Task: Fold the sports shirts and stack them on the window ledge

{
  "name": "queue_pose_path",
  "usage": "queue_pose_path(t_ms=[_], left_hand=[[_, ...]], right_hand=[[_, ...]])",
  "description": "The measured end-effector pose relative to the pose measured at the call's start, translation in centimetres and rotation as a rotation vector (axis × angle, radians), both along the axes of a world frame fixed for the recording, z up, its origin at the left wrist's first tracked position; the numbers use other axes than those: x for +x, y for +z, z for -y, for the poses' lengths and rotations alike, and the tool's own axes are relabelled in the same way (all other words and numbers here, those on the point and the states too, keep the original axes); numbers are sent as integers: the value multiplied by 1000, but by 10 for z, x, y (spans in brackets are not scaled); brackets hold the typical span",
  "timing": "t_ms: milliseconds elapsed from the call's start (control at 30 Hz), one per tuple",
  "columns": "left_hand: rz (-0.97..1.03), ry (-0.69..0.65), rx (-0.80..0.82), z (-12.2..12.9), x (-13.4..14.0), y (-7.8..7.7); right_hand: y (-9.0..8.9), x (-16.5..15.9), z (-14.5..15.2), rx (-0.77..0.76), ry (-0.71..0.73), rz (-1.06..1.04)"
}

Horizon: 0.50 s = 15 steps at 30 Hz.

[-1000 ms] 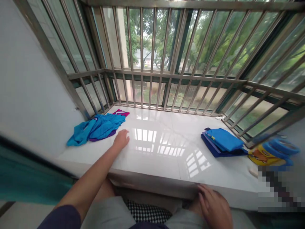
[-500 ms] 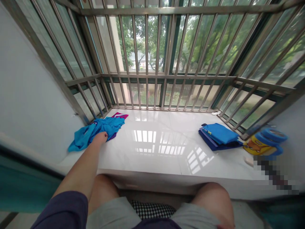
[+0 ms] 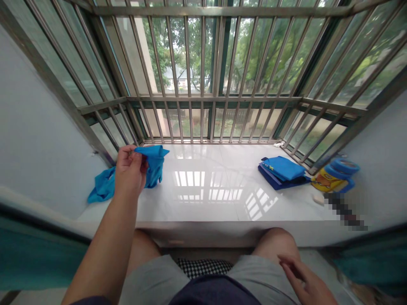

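Note:
My left hand [image 3: 129, 171] is raised over the left end of the white sill [image 3: 216, 199] and pinches the edge of a light blue garment [image 3: 154, 163], lifting part of it off the sill. The rest of that garment trails down to the left [image 3: 101, 188]. My right hand [image 3: 307, 284] rests low at the bottom right near my knee, fingers loosely apart, holding nothing. A stack of folded blue clothes [image 3: 281, 170] lies on the right part of the sill, well away from both hands.
Metal window bars [image 3: 203, 84] enclose the sill on three sides. A yellow and blue plastic container [image 3: 333, 177] stands at the far right of the sill against the wall. My knees in grey shorts [image 3: 248, 279] are below the sill's front edge.
My left hand reached left to the blue garment, took hold of it and lifted it up. My right hand dropped from the sill's front edge to my knee. The view shifted.

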<state>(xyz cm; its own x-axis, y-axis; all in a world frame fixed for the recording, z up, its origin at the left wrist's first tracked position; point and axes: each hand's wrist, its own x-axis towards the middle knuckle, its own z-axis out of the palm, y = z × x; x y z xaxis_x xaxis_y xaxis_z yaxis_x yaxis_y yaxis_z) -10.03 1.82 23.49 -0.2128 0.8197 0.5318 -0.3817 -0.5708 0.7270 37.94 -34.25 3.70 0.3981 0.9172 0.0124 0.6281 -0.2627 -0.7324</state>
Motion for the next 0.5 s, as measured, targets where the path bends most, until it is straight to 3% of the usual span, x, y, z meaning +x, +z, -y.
queue_pose_path(t_ms=[100,233,333,433,500], left_hand=[[107,-212,50,65,48,39],[96,-305,6,124,79,79],[98,-235,-63,131,76,94],[161,-15,-161,121,58,96],[129,57,-196,117,43,91]], right_hand=[[38,-75,-57,166,250,-6],[72,-149,-118,372,330,-20],[84,-166,-138,398,411,-43],[94,-156,-132,250,385,-112],[102,-141,-120,151,401,-169]])
